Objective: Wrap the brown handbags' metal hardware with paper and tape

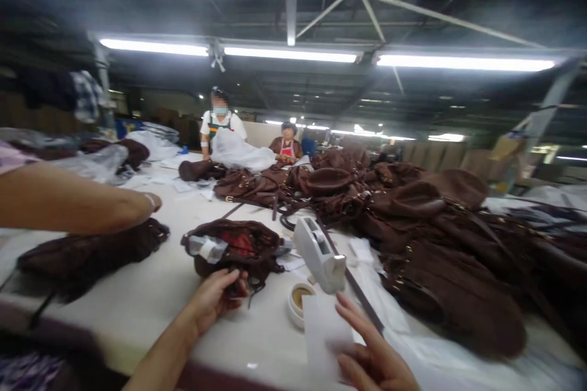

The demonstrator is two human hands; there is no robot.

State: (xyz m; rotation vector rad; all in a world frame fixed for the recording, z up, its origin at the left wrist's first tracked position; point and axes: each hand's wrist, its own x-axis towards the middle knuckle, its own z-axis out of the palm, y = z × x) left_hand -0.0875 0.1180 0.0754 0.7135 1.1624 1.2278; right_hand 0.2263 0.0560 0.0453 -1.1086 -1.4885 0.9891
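Note:
A dark brown bag [250, 238] with a reddish lining sits upright on the white table, its mouth open. Clear plastic wrap covers a part on its left side. My left hand [220, 296] is closed on the bag's near edge, thumb on top; the exact part gripped is partly hidden. At the lower right, my right hand [373, 348] is at the edge of a white paper sheet [323, 333], its lower fingers against it and its upper finger stretched out. Blur softens these fingertips. The sheet overlaps a small round white dish [296, 308] with tan contents.
A grey tape dispenser [318, 253] stands beyond the dish. Brown bags [454, 281] are heaped along the right and back. At left, a co-worker's arm [87, 198] reaches over another brown bag [92, 253]. Two people [222, 128] are across the table [151, 305].

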